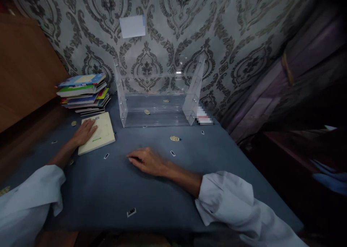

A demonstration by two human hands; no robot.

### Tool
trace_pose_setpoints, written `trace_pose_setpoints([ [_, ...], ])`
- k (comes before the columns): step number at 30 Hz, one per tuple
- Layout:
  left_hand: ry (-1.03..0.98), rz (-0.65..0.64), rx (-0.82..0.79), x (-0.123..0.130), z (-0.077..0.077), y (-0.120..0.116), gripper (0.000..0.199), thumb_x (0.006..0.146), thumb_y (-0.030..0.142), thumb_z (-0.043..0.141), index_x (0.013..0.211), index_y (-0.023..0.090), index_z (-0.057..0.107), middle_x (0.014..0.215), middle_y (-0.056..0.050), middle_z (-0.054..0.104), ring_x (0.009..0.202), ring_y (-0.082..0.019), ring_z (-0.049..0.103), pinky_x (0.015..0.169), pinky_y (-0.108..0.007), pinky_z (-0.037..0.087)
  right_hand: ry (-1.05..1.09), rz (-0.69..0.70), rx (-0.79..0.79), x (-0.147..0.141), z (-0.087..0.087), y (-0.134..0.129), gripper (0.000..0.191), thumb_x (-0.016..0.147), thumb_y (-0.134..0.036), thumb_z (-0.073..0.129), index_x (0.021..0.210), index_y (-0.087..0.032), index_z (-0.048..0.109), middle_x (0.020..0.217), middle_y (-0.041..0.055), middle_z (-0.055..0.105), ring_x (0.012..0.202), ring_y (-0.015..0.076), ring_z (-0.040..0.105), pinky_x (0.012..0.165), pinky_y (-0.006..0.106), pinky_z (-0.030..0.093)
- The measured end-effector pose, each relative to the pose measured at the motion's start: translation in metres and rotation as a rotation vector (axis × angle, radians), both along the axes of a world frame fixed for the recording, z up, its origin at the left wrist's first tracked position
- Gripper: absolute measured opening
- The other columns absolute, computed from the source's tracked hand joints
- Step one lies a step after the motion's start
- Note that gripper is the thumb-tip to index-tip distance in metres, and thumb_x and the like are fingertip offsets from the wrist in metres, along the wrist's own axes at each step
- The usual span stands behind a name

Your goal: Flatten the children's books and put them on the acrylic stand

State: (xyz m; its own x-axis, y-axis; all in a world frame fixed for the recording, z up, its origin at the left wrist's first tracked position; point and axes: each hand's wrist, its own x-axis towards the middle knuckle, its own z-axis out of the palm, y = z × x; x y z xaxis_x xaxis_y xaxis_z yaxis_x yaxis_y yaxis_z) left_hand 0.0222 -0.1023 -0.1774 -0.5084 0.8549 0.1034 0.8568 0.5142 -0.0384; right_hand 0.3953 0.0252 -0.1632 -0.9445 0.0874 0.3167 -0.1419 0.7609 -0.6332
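Note:
A cream-coloured book lies on the dark blue-grey table at the left. My left hand rests on its cover, palm down with the fingers laid out flat. Over the middle of the table is my right hand, slightly blurred, its thumb and forefinger a little apart and nothing visible between them. Behind the hands stands a clear acrylic rack with transparent side panels and shelves. Just behind the cream book rises a stack of books with colourful covers and spines.
A pixelated item lies right of the rack. White paper is on the patterned wall above. Brown wooden furniture borders the left, and a purple curtain hangs at the right. The table's right edge slants toward me.

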Motion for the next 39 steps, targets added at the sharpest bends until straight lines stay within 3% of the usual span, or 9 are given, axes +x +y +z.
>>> trace_pose_setpoints([
  [10, -0.104, -0.015, 0.014, 0.036, 0.002, -0.016, 0.068, 0.101, 0.048, 0.021, 0.157, 0.011, 0.035, 0.164, -0.013, 0.033, 0.155, -0.029, 0.022, 0.124, -0.046, 0.024, 0.042, -0.038, 0.198, 0.02, -0.001, 0.007, 0.022, 0.103, -0.022, 0.05, 0.111, -0.015, 0.07, 0.096, 0.0097, 0.074, 0.088, 0.0198, 0.068, 0.085, 0.032, 0.053],
  [13, -0.122, -0.028, 0.022, 0.046, 0.002, -0.021, 0.068, 0.1, 0.049, 0.022, 0.157, 0.014, 0.034, 0.164, -0.011, 0.033, 0.155, -0.029, 0.021, 0.124, -0.047, 0.024, 0.06, -0.095, 0.238, 0.025, -0.004, 0.014, 0.023, 0.103, -0.021, 0.049, 0.115, -0.016, 0.068, 0.118, 0.0135, 0.071, 0.109, 0.0232, 0.066, 0.099, 0.04, 0.05],
  [16, -0.138, -0.035, 0.022, 0.056, 0.001, -0.027, 0.07, 0.1, 0.052, 0.02, 0.158, 0.015, 0.034, 0.166, -0.01, 0.03, 0.156, -0.028, 0.019, 0.125, -0.046, 0.022, 0.063, -0.156, 0.269, 0.029, -0.008, 0.024, 0.031, 0.102, -0.022, 0.052, 0.13, -0.016, 0.062, 0.146, 0.0167, 0.056, 0.135, 0.0271, 0.053, 0.113, 0.047, 0.042],
  [19, -0.153, -0.05, 0.029, 0.068, 0.0, -0.032, 0.071, 0.1, 0.052, 0.02, 0.157, 0.013, 0.033, 0.166, -0.01, 0.028, 0.156, -0.027, 0.017, 0.126, -0.045, 0.019, -0.012, -0.238, 0.301, 0.034, -0.012, 0.033, 0.039, 0.101, -0.025, 0.053, 0.139, -0.015, 0.056, 0.152, 0.0174, 0.051, 0.145, 0.0284, 0.043, 0.12, 0.052, 0.034],
  [26, -0.128, -0.088, 0.011, 0.096, -0.003, -0.048, 0.071, 0.101, 0.054, 0.016, 0.159, 0.016, 0.032, 0.167, -0.007, 0.027, 0.157, -0.025, 0.015, 0.126, -0.042, 0.02, -0.168, -0.408, 0.309, 0.057, -0.012, 0.054, 0.048, 0.104, -0.036, 0.046, 0.145, -0.012, 0.051, 0.153, 0.0198, 0.049, 0.147, 0.0293, 0.041, 0.123, 0.054, 0.028],
  [32, -0.114, -0.181, 0.084, 0.128, -0.013, -0.057, 0.067, 0.102, 0.053, 0.019, 0.16, 0.021, 0.03, 0.167, -0.004, 0.027, 0.157, -0.025, 0.015, 0.125, -0.044, 0.024, -0.253, -0.545, 0.374, 0.087, -0.012, 0.078, 0.047, 0.105, -0.036, 0.043, 0.144, -0.011, 0.052, 0.154, 0.019, 0.048, 0.148, 0.0292, 0.039, 0.122, 0.055, 0.028],
  [39, -0.132, -0.291, 0.178, 0.185, -0.017, -0.035, 0.063, 0.104, 0.054, 0.024, 0.156, 0.021, 0.038, 0.164, -0.007, 0.034, 0.155, -0.029, 0.021, 0.122, -0.049, 0.03, -0.293, -0.67, 0.372, 0.121, -0.013, 0.098, 0.049, 0.105, -0.038, 0.039, 0.145, -0.012, 0.052, 0.155, 0.0172, 0.047, 0.148, 0.0278, 0.039, 0.121, 0.054, 0.028],
])
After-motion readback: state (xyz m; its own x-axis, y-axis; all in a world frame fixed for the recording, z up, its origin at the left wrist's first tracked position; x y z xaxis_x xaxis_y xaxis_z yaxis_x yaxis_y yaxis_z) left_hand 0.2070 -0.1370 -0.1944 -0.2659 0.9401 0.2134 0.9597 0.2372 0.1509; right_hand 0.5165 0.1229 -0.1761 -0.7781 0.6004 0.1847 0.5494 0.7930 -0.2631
